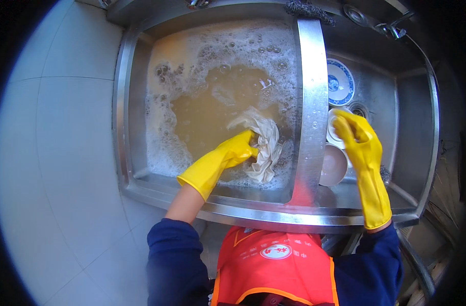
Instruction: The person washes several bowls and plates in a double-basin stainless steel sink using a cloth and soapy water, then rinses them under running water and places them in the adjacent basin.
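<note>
My left hand (pixel 236 150), in a yellow rubber glove, grips a wet white cloth (pixel 269 147) at the surface of the soapy water. Part of the cloth trails under the murky water. Over the right basin, my gloved right hand (pixel 357 132) hovers with bent, parted fingers and nothing visible in its grasp. Its fingertips are blurred and overlap a small white dish (pixel 331 132); whether they touch it I cannot tell. A blue-and-white plate (pixel 347 82) lies just beyond that dish, and a pinkish-beige bowl (pixel 334 168) sits on the near side.
A steel divider (pixel 312 103) separates the foamy left basin (pixel 120 114) from the right basin (pixel 412 114). On the divider's far end rests a dark scouring pad (pixel 307 9). A faucet (pixel 393 30) stands at the far right. The drain (pixel 358 109) lies beside the dishes.
</note>
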Demonstrator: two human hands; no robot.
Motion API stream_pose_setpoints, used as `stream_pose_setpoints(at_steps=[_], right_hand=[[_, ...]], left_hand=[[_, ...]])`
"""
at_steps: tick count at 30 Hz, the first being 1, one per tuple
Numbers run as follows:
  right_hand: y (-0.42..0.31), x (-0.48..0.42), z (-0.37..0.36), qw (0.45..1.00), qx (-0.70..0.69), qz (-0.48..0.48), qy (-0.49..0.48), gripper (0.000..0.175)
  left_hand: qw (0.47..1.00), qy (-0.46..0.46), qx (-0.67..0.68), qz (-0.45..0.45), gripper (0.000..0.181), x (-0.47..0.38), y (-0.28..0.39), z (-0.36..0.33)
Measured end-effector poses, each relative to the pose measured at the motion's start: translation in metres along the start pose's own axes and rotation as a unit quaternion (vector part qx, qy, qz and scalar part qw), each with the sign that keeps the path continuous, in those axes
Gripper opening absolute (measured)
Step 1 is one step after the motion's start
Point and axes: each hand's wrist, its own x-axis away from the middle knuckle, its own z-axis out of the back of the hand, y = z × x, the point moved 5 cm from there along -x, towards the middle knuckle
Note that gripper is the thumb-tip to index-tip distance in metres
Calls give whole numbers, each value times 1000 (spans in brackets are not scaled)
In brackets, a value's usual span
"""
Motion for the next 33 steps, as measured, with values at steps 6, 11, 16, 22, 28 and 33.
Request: stream_pose_setpoints(at_steps=[6, 11, 16, 22, 28, 33], right_hand=[[-82, -7, -147, 957, 116, 192, -183, 58], [-32, -7, -212, 956, 205, -28, -207, 61], [-4, -4, -197, 965, 172, -10, -197, 55], [0, 2, -185, 978, 124, 0, -167, 47], [-9, 7, -188, 986, 55, -22, -153, 42], [-15, 9, -191, 974, -97, -157, -129, 38]], left_hand=[[996, -60, -48, 35, 70, -3, -11, 0], [992, -28, -115, 44, 67, 9, -9, 12], [976, 135, -172, 5, 67, 33, -10, 24], [868, 309, -369, -123, 65, 68, 20, 37], [792, 432, -358, -239, 57, 112, 21, 83], [837, 498, -114, -196, 51, 112, -30, 139]])
